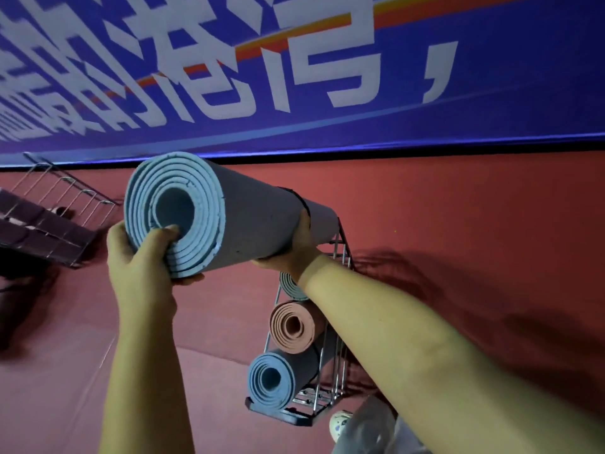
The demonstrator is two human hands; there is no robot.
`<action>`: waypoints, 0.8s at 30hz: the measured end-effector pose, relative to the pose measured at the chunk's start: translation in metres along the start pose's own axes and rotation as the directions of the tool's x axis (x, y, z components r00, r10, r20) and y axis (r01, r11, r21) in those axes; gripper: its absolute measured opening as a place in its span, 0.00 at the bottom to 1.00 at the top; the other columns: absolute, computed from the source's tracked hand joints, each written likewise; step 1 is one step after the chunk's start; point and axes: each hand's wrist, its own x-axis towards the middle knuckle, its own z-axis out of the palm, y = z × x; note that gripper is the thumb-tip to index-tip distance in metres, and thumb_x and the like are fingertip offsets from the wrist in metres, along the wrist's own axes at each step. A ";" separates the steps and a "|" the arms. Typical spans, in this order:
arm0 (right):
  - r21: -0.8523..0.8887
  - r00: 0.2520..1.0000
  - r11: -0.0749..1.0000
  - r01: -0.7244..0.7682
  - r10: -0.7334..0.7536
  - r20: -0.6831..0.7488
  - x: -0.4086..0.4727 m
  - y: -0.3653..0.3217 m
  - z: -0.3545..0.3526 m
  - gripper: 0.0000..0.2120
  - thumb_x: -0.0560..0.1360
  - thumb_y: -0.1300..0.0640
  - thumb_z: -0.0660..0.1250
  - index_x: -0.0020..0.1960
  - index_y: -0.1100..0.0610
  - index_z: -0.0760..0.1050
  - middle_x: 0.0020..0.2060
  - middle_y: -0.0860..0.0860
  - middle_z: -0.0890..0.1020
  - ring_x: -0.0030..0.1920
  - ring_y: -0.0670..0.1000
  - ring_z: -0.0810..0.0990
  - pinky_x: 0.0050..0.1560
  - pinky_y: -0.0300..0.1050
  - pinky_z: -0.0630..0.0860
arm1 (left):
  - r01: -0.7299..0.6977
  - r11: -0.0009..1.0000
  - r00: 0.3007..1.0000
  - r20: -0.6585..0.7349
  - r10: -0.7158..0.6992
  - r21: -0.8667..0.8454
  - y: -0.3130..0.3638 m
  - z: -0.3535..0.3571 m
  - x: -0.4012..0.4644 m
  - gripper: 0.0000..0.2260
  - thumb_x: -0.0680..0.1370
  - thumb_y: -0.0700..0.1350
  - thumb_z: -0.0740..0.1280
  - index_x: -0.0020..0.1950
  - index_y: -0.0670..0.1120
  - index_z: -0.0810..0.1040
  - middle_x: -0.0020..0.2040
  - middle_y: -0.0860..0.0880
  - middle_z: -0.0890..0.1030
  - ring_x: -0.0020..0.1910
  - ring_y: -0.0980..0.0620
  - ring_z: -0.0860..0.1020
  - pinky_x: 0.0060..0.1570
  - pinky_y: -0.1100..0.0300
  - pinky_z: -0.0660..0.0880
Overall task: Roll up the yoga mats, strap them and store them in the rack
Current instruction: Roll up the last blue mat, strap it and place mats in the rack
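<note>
While the left hand (140,257) is curling round the near end of the rolled blue mat (229,208), its thumb is pressing into the spiral layers beside the hollow core. The right hand (294,247) is cupping the roll from beneath farther along, fingers wrapping its underside, just past a dark strap (302,199) that is circling the mat. Below the right wrist a wire rack (330,381) is holding a grey roll (291,286), a pink roll (293,326) and a blue roll (271,380), stacked downward. Left of the left hand another wire rack (55,208) is standing on the red floor (458,208).
</note>
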 end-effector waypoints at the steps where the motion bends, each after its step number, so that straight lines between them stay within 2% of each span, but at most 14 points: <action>1: 0.003 1.000 1.000 0.008 -0.008 0.001 0.004 0.007 0.001 0.45 0.58 0.29 0.70 0.66 0.53 0.67 0.61 0.58 0.75 0.57 0.62 0.74 0.44 0.60 0.76 | 0.002 1.000 1.000 0.004 -0.002 -0.009 -0.002 -0.007 0.006 0.09 0.66 0.45 0.66 0.43 0.54 0.71 0.38 0.50 0.76 0.24 0.54 0.76 0.19 0.60 0.74; 5: 0.067 0.999 0.997 0.039 -0.041 0.033 0.016 0.032 -0.001 0.42 0.60 0.28 0.68 0.65 0.52 0.69 0.60 0.56 0.77 0.57 0.60 0.75 0.46 0.59 0.76 | -0.006 1.000 0.998 0.063 0.006 -0.005 -0.009 -0.031 0.020 0.08 0.67 0.43 0.66 0.43 0.53 0.71 0.38 0.50 0.76 0.23 0.55 0.76 0.19 0.60 0.74; 9: 0.033 0.997 0.998 0.061 -0.062 0.034 0.024 0.042 0.001 0.41 0.57 0.31 0.70 0.65 0.50 0.70 0.58 0.54 0.79 0.57 0.58 0.76 0.43 0.55 0.77 | 0.027 0.999 0.998 0.062 -0.025 -0.035 -0.015 -0.042 0.027 0.08 0.66 0.44 0.66 0.42 0.53 0.71 0.36 0.49 0.75 0.22 0.55 0.75 0.18 0.61 0.73; 15: -0.033 0.997 0.998 0.061 -0.062 -0.035 0.034 0.035 0.012 0.41 0.60 0.30 0.69 0.65 0.53 0.71 0.60 0.58 0.77 0.57 0.62 0.76 0.51 0.61 0.76 | 0.045 0.999 0.994 0.095 -0.048 0.031 -0.007 -0.035 0.038 0.11 0.65 0.46 0.67 0.45 0.53 0.71 0.38 0.48 0.76 0.23 0.53 0.76 0.20 0.59 0.74; 18: -0.003 0.997 0.998 0.071 -0.071 0.016 0.034 0.035 0.011 0.37 0.63 0.32 0.67 0.65 0.52 0.72 0.61 0.57 0.78 0.60 0.62 0.75 0.59 0.61 0.73 | 0.034 0.996 0.989 0.139 -0.045 0.083 0.001 -0.034 0.043 0.12 0.64 0.46 0.67 0.46 0.52 0.72 0.38 0.46 0.77 0.24 0.49 0.75 0.19 0.59 0.72; 21: 0.038 0.996 0.998 0.056 -0.058 0.064 0.030 0.034 0.006 0.33 0.67 0.33 0.64 0.65 0.51 0.71 0.62 0.56 0.77 0.62 0.61 0.74 0.61 0.60 0.72 | 0.017 0.989 0.980 0.193 -0.046 0.149 0.010 -0.029 0.046 0.09 0.66 0.44 0.67 0.44 0.51 0.71 0.36 0.43 0.75 0.20 0.48 0.72 0.17 0.63 0.66; 22: -0.012 0.997 0.998 0.064 -0.064 0.049 0.028 0.031 0.008 0.31 0.68 0.35 0.65 0.65 0.51 0.71 0.62 0.56 0.77 0.62 0.61 0.74 0.61 0.60 0.71 | 0.014 0.985 0.978 0.204 -0.049 0.172 0.013 -0.026 0.049 0.08 0.68 0.43 0.67 0.43 0.50 0.70 0.35 0.43 0.75 0.19 0.48 0.71 0.16 0.63 0.65; 24: -0.062 0.997 0.995 0.074 -0.076 -0.032 0.025 0.025 0.012 0.25 0.67 0.49 0.66 0.63 0.51 0.73 0.60 0.54 0.78 0.61 0.61 0.75 0.61 0.59 0.70 | 0.008 0.974 0.974 0.217 -0.058 0.225 0.018 -0.020 0.054 0.08 0.70 0.42 0.67 0.41 0.50 0.68 0.35 0.42 0.74 0.18 0.48 0.70 0.16 0.63 0.64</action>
